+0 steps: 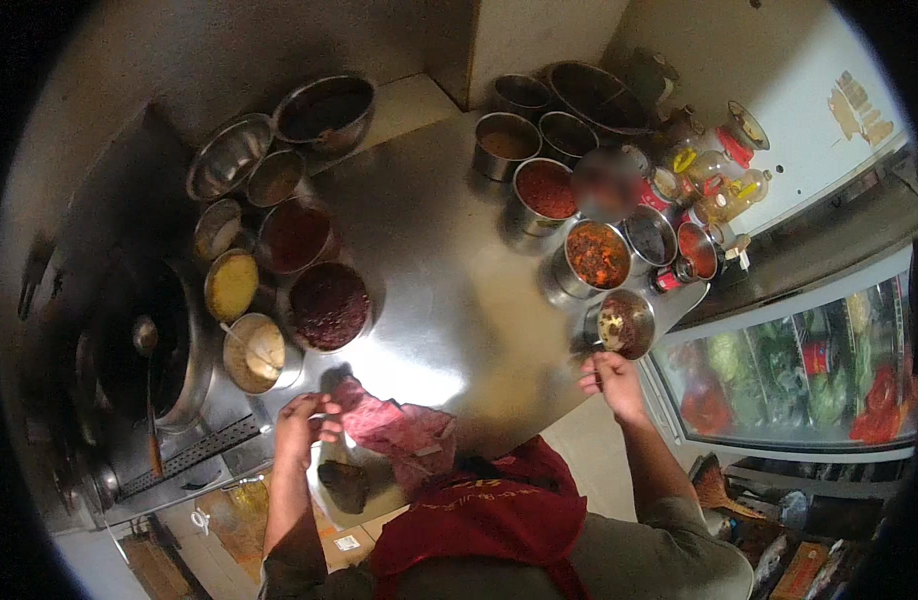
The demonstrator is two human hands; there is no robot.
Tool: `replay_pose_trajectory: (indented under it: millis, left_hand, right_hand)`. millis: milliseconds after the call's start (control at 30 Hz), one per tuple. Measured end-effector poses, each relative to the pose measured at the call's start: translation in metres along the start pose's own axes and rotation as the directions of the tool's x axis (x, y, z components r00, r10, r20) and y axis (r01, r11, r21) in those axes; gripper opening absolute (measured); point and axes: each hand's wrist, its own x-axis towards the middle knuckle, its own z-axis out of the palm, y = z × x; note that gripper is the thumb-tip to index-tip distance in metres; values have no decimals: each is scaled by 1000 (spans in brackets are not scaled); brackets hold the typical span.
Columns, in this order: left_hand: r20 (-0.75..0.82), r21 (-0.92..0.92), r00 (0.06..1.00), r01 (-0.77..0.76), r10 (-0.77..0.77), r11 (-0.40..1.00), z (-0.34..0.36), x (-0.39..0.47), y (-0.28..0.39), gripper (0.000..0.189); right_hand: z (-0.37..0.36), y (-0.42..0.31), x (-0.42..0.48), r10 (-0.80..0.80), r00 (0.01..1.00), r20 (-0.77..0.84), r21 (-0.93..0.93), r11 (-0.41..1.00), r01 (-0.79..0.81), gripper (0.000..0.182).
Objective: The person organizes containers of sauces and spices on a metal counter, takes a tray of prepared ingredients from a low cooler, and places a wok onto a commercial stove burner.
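My left hand (307,421) hovers at the left end of a crumpled pink cloth or bag (399,431) at the counter's near edge, its fingers curled apart; whether it touches is unclear. At the right, the fingers of my right hand (607,379) are bent at the handle or rim of a small metal pot (626,324) with brownish contents and a pale ladle or spoon in it. Whether they grip it cannot be told. Beyond that pot stands a metal pot of orange-red chunky food (598,255).
Left lie a pot of dark red sauce (330,307), a yellow-filled container (232,285) and a large dark pot (148,345) with a long ladle (151,397). More pots and plastic bottles (718,172) stand back right, by a glass-fronted fridge (796,367). The steel counter (421,225) spans between.
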Motion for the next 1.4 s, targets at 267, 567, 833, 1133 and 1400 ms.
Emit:
replay_pose_trajectory:
  millis: [267, 567, 833, 1133, 1400]
  left_hand:
    - [332, 282, 911, -342, 244, 896, 323, 161, 63, 21]
    - [262, 805, 763, -510, 591, 302, 464, 246, 126, 59]
    - [372, 885, 611, -461, 698, -67, 469, 316, 147, 46]
    - [387, 911, 583, -362, 714, -199, 332, 325, 167, 41]
    - [312, 949, 586, -149, 748, -279, 207, 350, 169, 27]
  right_hand:
    - [-101, -63, 55, -156, 975, -155, -19, 988, 155, 29]
    - [-180, -15, 76, -7, 955, -297, -119, 992, -30, 27]
    - [-178, 11, 85, 158, 983, -95, -34, 986, -162, 23]
    - [-181, 26, 93, -7, 1000, 10, -137, 991, 8, 17]
    - [-176, 28, 88, 108, 990, -90, -118, 986, -118, 18]
